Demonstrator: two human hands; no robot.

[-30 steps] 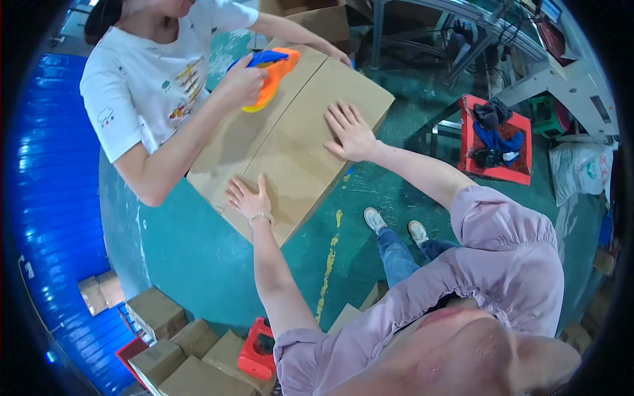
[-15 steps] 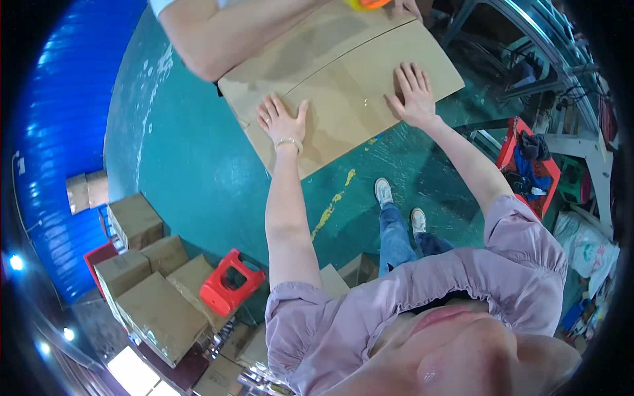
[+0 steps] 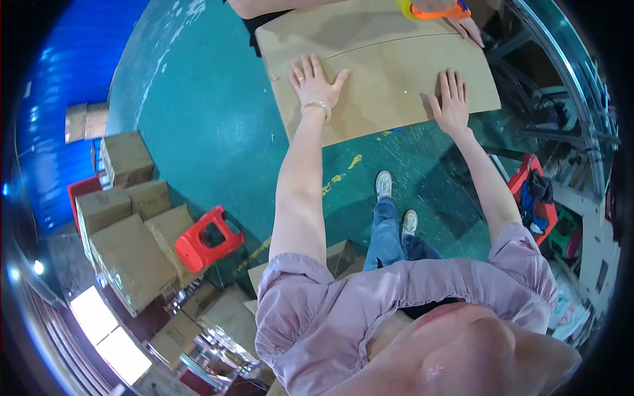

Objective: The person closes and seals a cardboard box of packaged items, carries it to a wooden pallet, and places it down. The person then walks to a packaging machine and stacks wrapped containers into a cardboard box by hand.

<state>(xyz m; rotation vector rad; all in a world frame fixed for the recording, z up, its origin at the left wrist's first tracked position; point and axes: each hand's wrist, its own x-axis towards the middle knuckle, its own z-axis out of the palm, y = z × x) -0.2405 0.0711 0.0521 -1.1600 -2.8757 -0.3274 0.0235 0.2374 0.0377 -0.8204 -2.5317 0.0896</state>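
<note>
A large brown cardboard carton [image 3: 376,79] lies before me, a dark seam line running across its top. My left hand [image 3: 318,89] rests palm down on its near left part, fingers spread, with a ring on a finger and a pale bangle at the wrist. Flat near the carton's right end lies my right hand [image 3: 452,109], fingers stretched out. Neither hand holds anything. Across the carton, a co-worker's hand [image 3: 467,30] touches the far right edge. Beside it is a yellow and orange hand tool [image 3: 439,10], partly cut off by the frame, its kind unclear.
Several cardboard boxes [image 3: 129,254] are stacked at the left, with a red plastic stool [image 3: 208,239] beside them. At the right stand a red bin [image 3: 541,218] holding dark cloths and a metal frame [image 3: 561,56]. The floor [image 3: 224,125] is green.
The view has shifted, so the carton appears higher and farther right. The co-worker's forearm has drawn back from the carton's left part, and the tool shows more fully. My hands remain flat on the carton.
</note>
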